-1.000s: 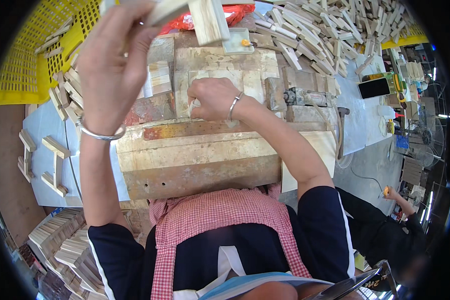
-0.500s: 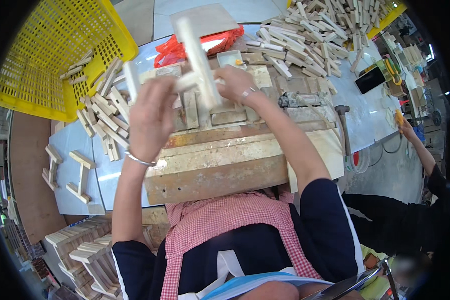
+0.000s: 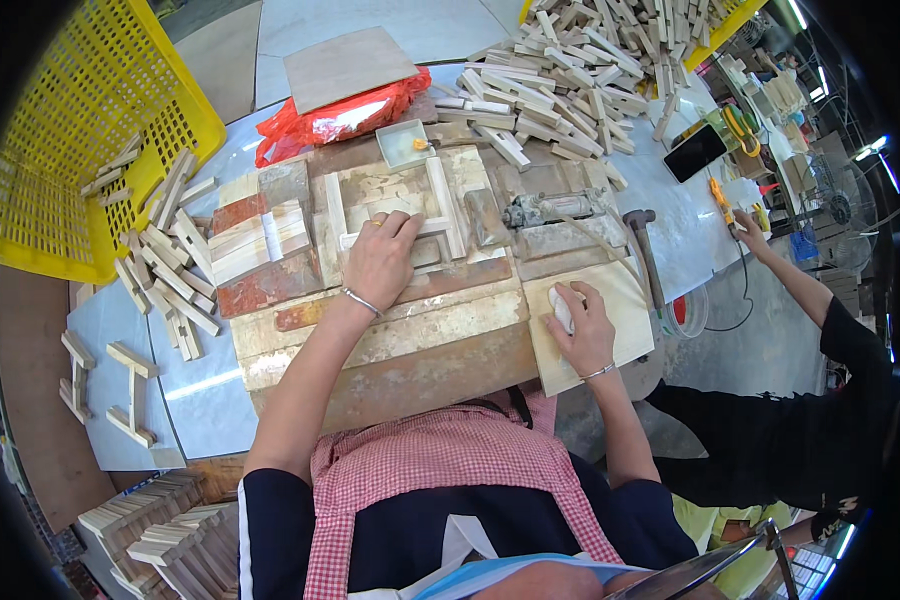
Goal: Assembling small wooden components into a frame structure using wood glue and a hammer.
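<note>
An H-shaped wooden frame (image 3: 447, 205) lies flat in a worn wooden jig (image 3: 490, 360) in front of me, two uprights joined by a crossbar. My left hand (image 3: 382, 258) rests on its crossbar with bent fingers, hiding part of it. To the right, my right hand (image 3: 583, 335) closes round a small white wad, perhaps cloth (image 3: 563, 311), against a pale board (image 3: 620, 335). A metal toggle clamp (image 3: 555, 207) sits on the jig, right of the frame. A hammer (image 3: 646, 255) lies beyond it, near the board.
Loose wood sticks (image 3: 560, 80) are heaped at the back right, more (image 3: 175, 270) by the yellow basket (image 3: 100, 120). Joined frames (image 3: 133, 395) lie at left. A red plastic bag (image 3: 345, 120) sits under a flat board (image 3: 350, 68). Another person's hand (image 3: 750, 232) holds an orange tool (image 3: 722, 205).
The H-shaped frame, held up in both hands before, now lies in the jig. My right hand has moved down right to the white wad; my left stays on the frame.
</note>
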The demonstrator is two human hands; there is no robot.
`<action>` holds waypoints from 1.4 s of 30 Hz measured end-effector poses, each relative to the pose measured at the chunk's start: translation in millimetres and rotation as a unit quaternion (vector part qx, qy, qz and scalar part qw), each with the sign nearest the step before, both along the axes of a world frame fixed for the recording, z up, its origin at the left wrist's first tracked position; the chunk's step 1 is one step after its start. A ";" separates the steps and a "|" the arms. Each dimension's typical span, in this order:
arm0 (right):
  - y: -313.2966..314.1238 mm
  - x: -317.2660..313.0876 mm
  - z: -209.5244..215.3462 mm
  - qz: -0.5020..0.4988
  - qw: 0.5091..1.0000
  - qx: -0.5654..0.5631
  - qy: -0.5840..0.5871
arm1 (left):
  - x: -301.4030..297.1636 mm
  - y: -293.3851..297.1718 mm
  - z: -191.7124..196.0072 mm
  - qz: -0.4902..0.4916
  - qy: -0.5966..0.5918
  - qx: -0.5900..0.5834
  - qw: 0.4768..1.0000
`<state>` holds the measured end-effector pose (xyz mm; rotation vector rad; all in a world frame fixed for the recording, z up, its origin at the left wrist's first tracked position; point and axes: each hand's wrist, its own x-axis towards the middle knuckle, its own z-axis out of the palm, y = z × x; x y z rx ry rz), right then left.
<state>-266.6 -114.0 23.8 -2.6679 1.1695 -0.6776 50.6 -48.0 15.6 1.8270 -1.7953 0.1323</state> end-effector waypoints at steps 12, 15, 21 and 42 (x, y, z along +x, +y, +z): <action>-24.1 5.2 -2.5 0.026 0.997 0.061 -0.043 | -5.5 8.0 1.7 -0.032 0.027 0.006 0.999; -27.8 41.5 32.0 0.054 0.982 0.110 -0.143 | -19.1 18.6 13.2 0.004 0.041 0.064 0.997; -45.6 146.0 33.5 0.220 0.971 0.060 -0.068 | -26.7 32.3 5.4 0.002 -0.024 0.072 0.997; -8.2 276.7 19.2 0.376 0.924 0.031 0.053 | -37.4 40.0 -21.5 0.047 -0.077 0.117 0.989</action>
